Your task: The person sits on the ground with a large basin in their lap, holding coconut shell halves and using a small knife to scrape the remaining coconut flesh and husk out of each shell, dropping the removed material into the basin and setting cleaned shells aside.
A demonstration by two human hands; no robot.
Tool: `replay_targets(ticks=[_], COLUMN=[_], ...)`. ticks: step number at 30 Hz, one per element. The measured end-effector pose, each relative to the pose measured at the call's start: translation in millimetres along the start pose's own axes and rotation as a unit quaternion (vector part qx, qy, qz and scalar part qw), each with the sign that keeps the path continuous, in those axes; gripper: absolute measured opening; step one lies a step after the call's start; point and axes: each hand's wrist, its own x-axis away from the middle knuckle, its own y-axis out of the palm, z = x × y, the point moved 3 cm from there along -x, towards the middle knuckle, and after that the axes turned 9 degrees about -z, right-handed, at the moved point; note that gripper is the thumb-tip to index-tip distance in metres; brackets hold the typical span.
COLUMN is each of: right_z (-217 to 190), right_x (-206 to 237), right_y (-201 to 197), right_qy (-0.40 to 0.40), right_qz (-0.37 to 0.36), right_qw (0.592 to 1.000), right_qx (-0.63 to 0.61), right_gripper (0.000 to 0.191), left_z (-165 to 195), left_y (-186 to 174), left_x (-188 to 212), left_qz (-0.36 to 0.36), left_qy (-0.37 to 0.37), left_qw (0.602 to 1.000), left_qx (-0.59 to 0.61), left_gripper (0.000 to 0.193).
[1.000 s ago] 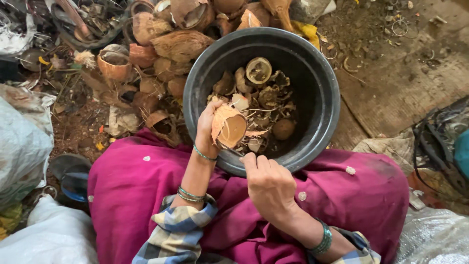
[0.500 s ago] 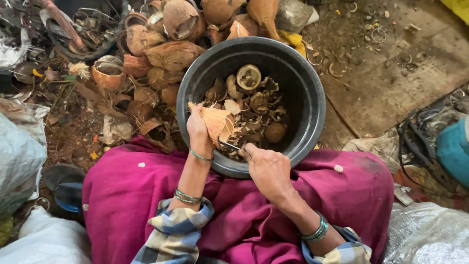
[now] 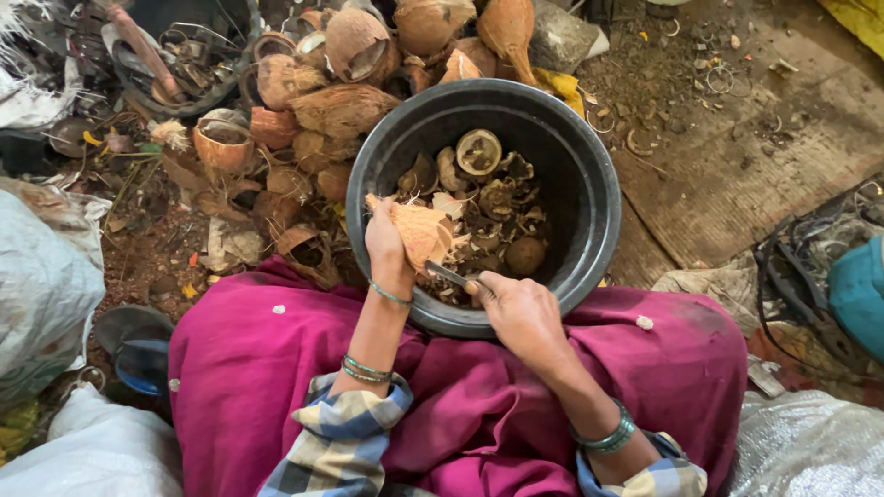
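The left hand [image 3: 387, 247] has its fingers wrapped around a piece of coconut shell [image 3: 421, 230], holding it over the near side of a dark round tub [image 3: 589, 175] that rests against the person's lap on the floor. The right hand [image 3: 520, 313] has its fingers closed on a small knife [image 3: 451, 275], whose blade points at the underside of the shell piece. More shell pieces [image 3: 497, 207] lie inside the tub, and a heap of coconut husks [image 3: 341, 83] sits on the floor just beyond its far left edge.
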Motion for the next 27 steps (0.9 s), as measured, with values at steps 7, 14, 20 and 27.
replay_targets(ticks=[7,14,20,27], right_z=[-12,-34,-50,-46], right_x=[16,34,48,40], right_y=[-16,-10,-2,12], right_qy=[-0.063,-0.158,-0.162,-0.119], right_qz=[0.039,0.089,0.132,0.167], right_qw=[0.995,0.971,0.952,0.957], right_qx=[0.074,0.154,0.225,0.207], right_gripper=[0.019,0.005,0.012,0.002], left_z=[-2,-3,-8,-3], left_y=[5,5,1,-7], left_x=[3,5,15,12], left_qz=[-0.214,-0.275,-0.24,-0.102], left_qy=[-0.128,-0.167,-0.186,-0.078], left_qw=[0.962,0.938,0.947,0.991], left_qx=[0.109,0.127,0.1,0.027], left_gripper=[0.037,0.036,0.031,0.029])
